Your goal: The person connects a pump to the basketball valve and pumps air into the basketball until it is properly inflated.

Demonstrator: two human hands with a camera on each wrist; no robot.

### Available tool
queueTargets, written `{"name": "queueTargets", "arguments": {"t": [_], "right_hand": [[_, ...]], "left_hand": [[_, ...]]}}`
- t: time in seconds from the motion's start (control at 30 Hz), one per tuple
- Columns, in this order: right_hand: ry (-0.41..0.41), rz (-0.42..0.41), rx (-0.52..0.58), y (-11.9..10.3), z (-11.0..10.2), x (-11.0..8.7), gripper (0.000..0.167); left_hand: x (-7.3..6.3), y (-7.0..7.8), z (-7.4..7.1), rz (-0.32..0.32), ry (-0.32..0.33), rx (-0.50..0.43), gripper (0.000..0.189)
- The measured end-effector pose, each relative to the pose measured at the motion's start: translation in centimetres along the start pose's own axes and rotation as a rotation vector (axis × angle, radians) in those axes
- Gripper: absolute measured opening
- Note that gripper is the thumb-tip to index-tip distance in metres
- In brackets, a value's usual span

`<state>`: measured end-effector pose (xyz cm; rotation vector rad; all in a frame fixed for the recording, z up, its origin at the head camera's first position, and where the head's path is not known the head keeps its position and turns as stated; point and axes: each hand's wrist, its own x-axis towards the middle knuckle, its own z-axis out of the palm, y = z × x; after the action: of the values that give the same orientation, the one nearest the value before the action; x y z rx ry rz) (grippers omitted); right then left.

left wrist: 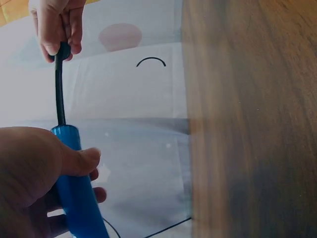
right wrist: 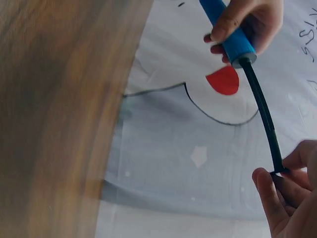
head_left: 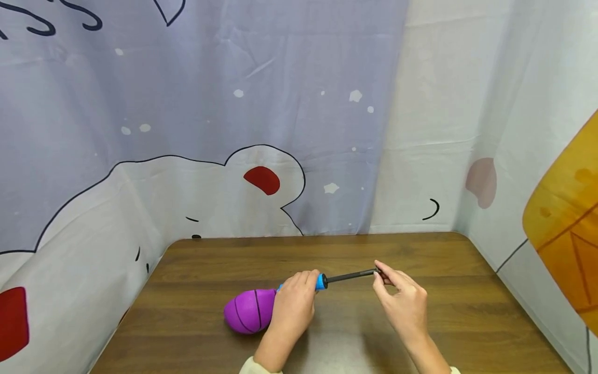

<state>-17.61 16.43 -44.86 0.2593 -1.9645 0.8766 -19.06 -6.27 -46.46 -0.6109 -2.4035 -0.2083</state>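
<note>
My left hand grips the blue barrel of a hand balloon pump above the table. A purple balloon with black lines, swollen to an egg shape, sits at the pump's left end; its join there is mostly hidden behind the hand. From the barrel's other end a black plunger rod extends to the right, with a long stretch showing. At its tip, my right hand pinches the small black handle between thumb and fingers. In the right wrist view the rod looks slightly bowed.
Below the hands lies a brown wood-grain table with rounded far corners. Behind it and at both sides hangs a printed cloth with cartoon shapes, close to the table's edges.
</note>
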Motion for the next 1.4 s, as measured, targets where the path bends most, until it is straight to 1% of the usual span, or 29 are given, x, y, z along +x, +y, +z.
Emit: {"name": "queueTargets", "arguments": {"t": [0.17,0.27,0.47,0.57,0.67,0.73,0.83,0.9,1.03,1.17,1.27,1.4], "right_hand": [[0.051,-0.064,0.015,-0.7,1.5,-0.8,0.024],[0.057,-0.083,0.041,-1.6,2.7,-1.4,0.025],[-0.019,-0.131,0.129,-3.3,5.2,-2.8,0.028],[-0.039,-0.127,0.153,-3.7,5.7,-3.1,0.027],[-0.039,-0.116,0.158,-3.4,5.3,-2.8,0.028],[-0.031,-0.112,0.157,-3.0,4.8,-2.4,0.028],[-0.007,-0.093,0.139,-2.2,3.6,-1.7,0.029],[0.029,-0.094,0.106,-1.6,2.7,-1.3,0.03],[0.058,-0.09,0.045,-0.4,0.9,-0.5,0.03],[0.04,-0.09,0.004,0.2,-0.1,-0.1,0.026],[0.049,-0.092,0.004,0.1,-0.1,-0.1,0.026],[0.071,-0.126,0.024,-0.6,1.0,-0.5,0.028]], "left_hand": [[0.1,0.4,0.2,0.016,0.035,0.037,0.05],[0.1,0.6,0.3,0.027,0.046,0.053,0.048],[-0.1,0.8,0.6,0.04,0.084,0.08,0.044],[-0.1,0.7,0.6,0.05,0.093,0.067,0.044],[0.1,0.7,0.4,0.049,0.063,0.029,0.046],[0.2,0.7,0.2,0.034,0.026,0.004,0.047],[0.3,0.6,-0.1,0.001,-0.026,-0.02,0.046],[0.2,0.5,-0.2,-0.015,-0.043,-0.025,0.046],[0.1,0.3,-0.3,-0.023,-0.048,-0.026,0.047],[0.1,0.2,-0.4,-0.02,-0.059,-0.018,0.047],[0.1,0.3,-0.3,0.0,-0.04,-0.01,0.048],[0.2,0.7,0.2,0.026,0.013,0.014,0.048]]}}
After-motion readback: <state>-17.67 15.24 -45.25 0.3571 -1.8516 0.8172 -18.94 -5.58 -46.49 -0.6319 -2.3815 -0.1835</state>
